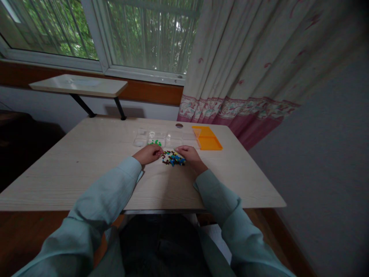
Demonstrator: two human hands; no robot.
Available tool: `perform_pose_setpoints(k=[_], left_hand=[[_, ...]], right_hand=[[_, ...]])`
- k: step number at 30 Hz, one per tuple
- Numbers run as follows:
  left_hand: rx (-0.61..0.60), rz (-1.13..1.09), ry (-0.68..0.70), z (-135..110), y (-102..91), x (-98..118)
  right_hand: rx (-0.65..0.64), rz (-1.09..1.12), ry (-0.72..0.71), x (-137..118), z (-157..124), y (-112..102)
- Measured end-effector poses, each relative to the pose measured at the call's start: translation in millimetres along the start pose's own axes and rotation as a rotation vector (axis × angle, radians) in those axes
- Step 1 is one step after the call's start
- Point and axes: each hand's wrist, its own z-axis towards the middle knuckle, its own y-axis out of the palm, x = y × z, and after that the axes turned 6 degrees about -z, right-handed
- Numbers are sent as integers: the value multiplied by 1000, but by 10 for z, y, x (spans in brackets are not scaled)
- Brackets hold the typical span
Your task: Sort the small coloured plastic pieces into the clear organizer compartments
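Note:
A loose pile of small coloured pieces [173, 159], mostly blue, dark brown and yellow, lies on the table between my hands. My left hand [147, 154] is at the pile's left edge, its fingers curled together; anything in them is too small to make out. At the upper right of the pile is my right hand [188, 154], thumb and fingertips pinched, with a tiny greenish speck at the tips. Just beyond, a clear compartment box [174, 138] holds several small green pieces [156, 142] in one of its left-hand compartments.
An orange translucent tray or lid [210, 139] adjoins the clear box on the right. The wooden table [86, 169] has a round cable hole [179, 125] at the back. A raised shelf [83, 85] on black legs stands at the back left. A curtain [230, 77] hangs behind.

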Motion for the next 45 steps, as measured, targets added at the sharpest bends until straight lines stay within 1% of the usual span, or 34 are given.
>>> perform_pose_setpoints(k=[4, 8, 11, 15, 20, 25, 30, 37, 41, 45], left_hand=[[-5, -39, 46, 10, 81, 37], [6, -26, 82, 10, 60, 105], [51, -5, 89, 4, -11, 117], [89, 25, 65, -2, -53, 55], [53, 79, 59, 4, 38, -11], [9, 47, 63, 13, 97, -12], [56, 31, 70, 18, 109, -27], [45, 45, 70, 37, 179, -2], [28, 29, 80, 29, 171, 17], [42, 34, 60, 25, 149, 8]], right_hand=[[-3, 47, -33, -22, -21, 136], [-15, 35, -92, -29, -19, 236], [26, 31, -109, -11, -3, 230], [70, 45, -77, 26, 28, 194], [43, 36, -93, 33, 51, 232], [21, 62, -76, 20, 43, 263], [40, 108, -49, -3, 42, 261], [11, 93, -56, -38, 46, 274], [22, 98, -48, -23, 43, 268], [0, 83, -49, -16, 52, 262]])
